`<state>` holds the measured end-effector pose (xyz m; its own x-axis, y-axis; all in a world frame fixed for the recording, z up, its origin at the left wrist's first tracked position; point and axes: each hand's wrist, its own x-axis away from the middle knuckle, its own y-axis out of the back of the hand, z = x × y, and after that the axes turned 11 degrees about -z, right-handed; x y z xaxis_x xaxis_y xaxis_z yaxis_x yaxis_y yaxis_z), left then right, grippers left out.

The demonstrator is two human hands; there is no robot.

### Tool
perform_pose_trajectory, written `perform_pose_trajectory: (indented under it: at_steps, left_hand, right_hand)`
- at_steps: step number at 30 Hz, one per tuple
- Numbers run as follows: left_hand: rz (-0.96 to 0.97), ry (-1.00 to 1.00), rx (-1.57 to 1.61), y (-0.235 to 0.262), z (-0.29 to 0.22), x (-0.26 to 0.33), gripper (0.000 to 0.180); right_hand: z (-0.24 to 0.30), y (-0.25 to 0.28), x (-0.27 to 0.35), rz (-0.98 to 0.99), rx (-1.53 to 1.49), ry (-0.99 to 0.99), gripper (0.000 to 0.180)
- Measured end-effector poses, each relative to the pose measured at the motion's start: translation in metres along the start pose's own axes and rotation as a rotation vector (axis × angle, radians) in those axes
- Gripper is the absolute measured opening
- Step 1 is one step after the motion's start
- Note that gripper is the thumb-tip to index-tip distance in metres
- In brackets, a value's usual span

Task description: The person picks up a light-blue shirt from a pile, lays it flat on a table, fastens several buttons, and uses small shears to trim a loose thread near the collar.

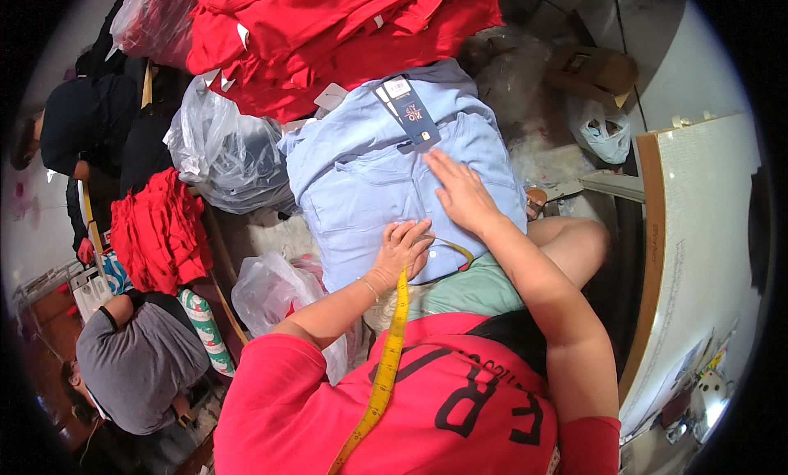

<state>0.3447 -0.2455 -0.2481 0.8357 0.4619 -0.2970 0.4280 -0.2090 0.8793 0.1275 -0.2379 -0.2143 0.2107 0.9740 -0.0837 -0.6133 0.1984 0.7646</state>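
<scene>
A stack of light blue folded garments (353, 204) lies in front of me, with dark blue hang tags (414, 118) on its upper part. My left hand (402, 249) rests on the near part of the top garment, its fingers curled together; what they hold, if anything, is hidden. A yellow tape measure (386, 372) hangs down over my red shirt, passes under that hand and comes out on its right side. My right hand (464, 196) lies flat on the garment just below the tags, fingers stretched out and holding nothing.
A large red garment pile (345, 44) stands beyond the blue stack. Clear plastic bags (222, 146) lie on the left, near a smaller red pile (160, 229). Two other people sit further left. A white board (698, 229) with a wooden edge and a cardboard box (591, 73) stand right.
</scene>
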Motion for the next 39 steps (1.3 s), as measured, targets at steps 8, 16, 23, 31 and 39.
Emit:
perform_pose_trajectory:
  at_steps: [8, 16, 23, 31, 39]
  left_hand:
    - [-0.028, 0.005, 0.075, 0.005, -0.003, -0.006, 0.036]
    - [-0.01, 0.023, 0.056, -0.006, -0.002, 0.001, 0.037]
    - [0.004, -0.018, -0.016, 0.004, -0.003, -0.003, 0.031]
    - [-0.014, -0.005, 0.039, -0.003, 0.003, 0.002, 0.033]
    - [-0.027, 0.005, 0.043, -0.001, -0.002, -0.003, 0.035]
  right_hand:
    - [0.006, -0.011, 0.027, -0.003, 0.078, 0.214, 0.055]
    - [0.017, -0.014, 0.016, 0.1, 0.177, 0.066, 0.056]
    - [0.014, -0.024, 0.003, 0.044, 0.193, -0.021, 0.062]
    - [0.003, 0.007, 0.033, 0.031, 0.036, 0.237, 0.059]
    - [0.021, -0.017, 0.022, 0.121, 0.14, 0.061, 0.065]
